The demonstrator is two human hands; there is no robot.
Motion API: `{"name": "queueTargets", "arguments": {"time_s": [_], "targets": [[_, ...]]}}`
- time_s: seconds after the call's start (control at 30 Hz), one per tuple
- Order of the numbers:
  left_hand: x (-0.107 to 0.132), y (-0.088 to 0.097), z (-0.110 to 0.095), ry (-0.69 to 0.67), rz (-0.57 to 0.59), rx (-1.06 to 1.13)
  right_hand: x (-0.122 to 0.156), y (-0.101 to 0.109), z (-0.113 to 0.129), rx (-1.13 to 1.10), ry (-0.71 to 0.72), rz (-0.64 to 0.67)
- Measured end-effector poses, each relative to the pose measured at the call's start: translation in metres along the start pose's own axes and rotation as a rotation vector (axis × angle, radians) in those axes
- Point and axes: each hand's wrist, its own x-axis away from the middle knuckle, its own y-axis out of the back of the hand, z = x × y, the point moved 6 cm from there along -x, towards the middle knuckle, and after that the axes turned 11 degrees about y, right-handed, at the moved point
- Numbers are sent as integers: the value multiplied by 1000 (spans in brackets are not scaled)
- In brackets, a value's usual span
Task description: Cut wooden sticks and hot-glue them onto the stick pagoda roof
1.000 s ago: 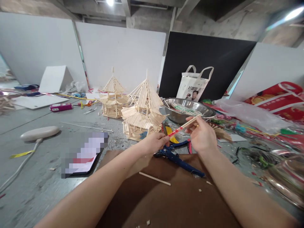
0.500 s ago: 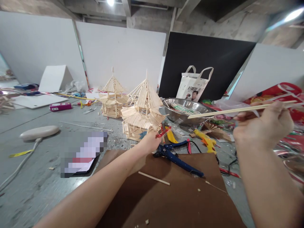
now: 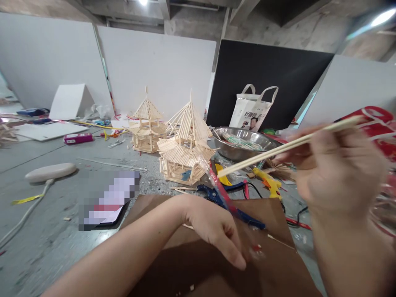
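Note:
My right hand is raised at the right, its fingers closed round a pair of bare wooden chopsticks that point left toward the stick models. My left hand hangs low over the brown cardboard sheet, fingers curled together on a clear plastic chopstick wrapper with red print. The wrapper trails up and away from the hand. A blue hand cutter lies on the far part of the cardboard, just beyond my left hand.
Two pagoda models of wooden sticks stand on the grey floor. Behind them are a steel bowl and a white tote bag. A yellow glue gun, a blurred phone and a white oval device lie around.
The wrapper has come off the chopsticks. My right hand pulled the bare sticks away to the right and up, while my left hand dropped toward me with the empty wrapper.

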Motion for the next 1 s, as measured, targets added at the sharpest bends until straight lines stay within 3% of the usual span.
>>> {"name": "queueTargets", "arguments": {"time_s": [0.07,0.17,0.23,0.33,0.37,0.4,0.53,0.67,0.77,0.87,0.93,1.0], "targets": [[16,-2,-2,82,114,62,1,-7,-20,-27,-135,103],[38,14,-10,125,-31,204,8,-17,-48,-46,-350,215],[47,33,-17,24,-293,271,15,-22,-60,-50,-443,258],[53,61,-14,-67,-794,247,24,-33,-66,-94,-490,286],[51,65,-10,-76,-906,205,26,-36,-66,-116,-488,283],[45,65,-6,-84,-933,173,28,-39,-66,-140,-485,276],[12,53,14,-64,-794,202,33,-46,-66,-217,-488,207],[-4,42,27,-46,-697,472,28,-52,-65,-242,-480,170],[-6,39,21,-223,-646,814,9,-56,-58,-223,-380,98],[-9,32,6,-439,-511,1164,-20,-58,-43,-229,-191,-89],[-13,22,-4,-511,-410,1286,-36,-62,-34,-273,-100,-227],[-17,9,-13,-555,-339,1328,-47,-70,-31,-342,-102,-334]]}}
